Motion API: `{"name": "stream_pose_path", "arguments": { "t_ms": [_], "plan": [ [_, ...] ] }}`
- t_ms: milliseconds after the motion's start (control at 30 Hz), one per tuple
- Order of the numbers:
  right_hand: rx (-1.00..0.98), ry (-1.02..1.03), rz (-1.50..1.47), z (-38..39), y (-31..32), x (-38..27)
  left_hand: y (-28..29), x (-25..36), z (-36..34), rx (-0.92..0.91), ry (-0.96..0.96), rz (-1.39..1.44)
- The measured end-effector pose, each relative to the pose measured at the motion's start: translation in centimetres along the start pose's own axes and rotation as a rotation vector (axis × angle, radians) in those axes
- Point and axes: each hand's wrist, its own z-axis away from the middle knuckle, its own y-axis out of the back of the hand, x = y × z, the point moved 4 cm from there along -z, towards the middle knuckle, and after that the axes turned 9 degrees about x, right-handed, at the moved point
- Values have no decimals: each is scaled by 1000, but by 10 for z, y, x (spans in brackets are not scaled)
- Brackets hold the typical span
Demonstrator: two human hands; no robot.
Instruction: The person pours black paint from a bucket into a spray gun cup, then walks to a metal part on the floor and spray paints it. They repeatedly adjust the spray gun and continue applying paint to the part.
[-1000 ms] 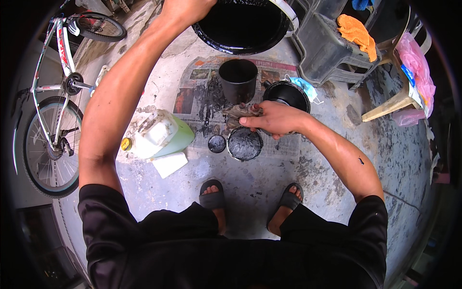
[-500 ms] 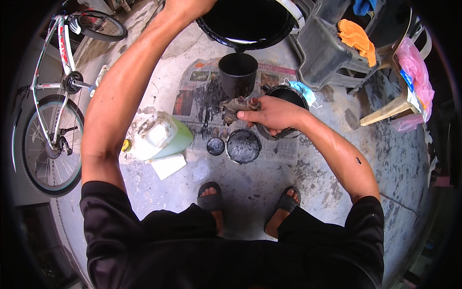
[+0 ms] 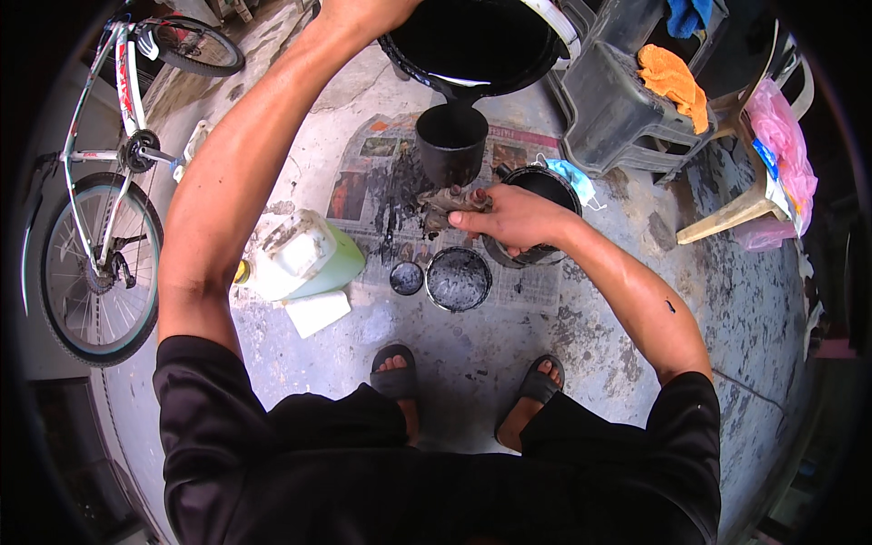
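A large black bucket (image 3: pixel 468 50) is tilted at the top of the view, with dark liquid streaming over its lip. Below it, the stream falls into a black cylindrical cup (image 3: pixel 450 154). My left hand (image 3: pixel 368 13), cut off by the upper edge, is at the bucket's left side, its fingertips hidden. My right hand (image 3: pixel 518 218) is closed round a grey-brown, stained piece (image 3: pixel 443 207) just below the cup. Whether this is the cup's handle I cannot tell. Behind and under that hand stands a black-coated open can (image 3: pixel 556 186).
Newspaper (image 3: pixel 363 173) covers the floor. Two round, dark-stained lids (image 3: pixel 459 279) lie near my sandals. A jug of green liquid (image 3: pixel 304 254) lies left; a bicycle (image 3: pixel 109 191) stands farther left. To the right are a grey stool (image 3: pixel 627 100), orange cloth (image 3: pixel 674 82) and blue mask (image 3: pixel 572 179).
The dark stream still runs from the bucket into the cup. Cup and bucket appear slightly lower in the picture, and the whole view has shifted a little. Both hands keep their hold.
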Motion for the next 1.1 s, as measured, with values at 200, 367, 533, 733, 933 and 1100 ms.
{"name": "stream_pose_path", "arguments": {
  "t_ms": [200, 367, 533, 733, 933, 1100],
  "plan": [
    [34, 24, 9, -2, -1, 2, 0, 3, -5, 134, -173, 64],
    [51, 2, 47, 0, 1, -2, -6, -6, -6, 142, -154, 77],
    [77, 0, 85, 2, 2, -6, -4, -5, -7, 181, -185, 81],
    [94, 6, 106, 1, 1, -7, -4, -7, -8, 188, -202, 99],
    [104, 0, 93, 0, 0, -5, -5, -9, -10, 225, -266, 82],
    [109, 6, 116, -2, -1, -4, -3, -9, -9, 190, -212, 75]
  ]
}}
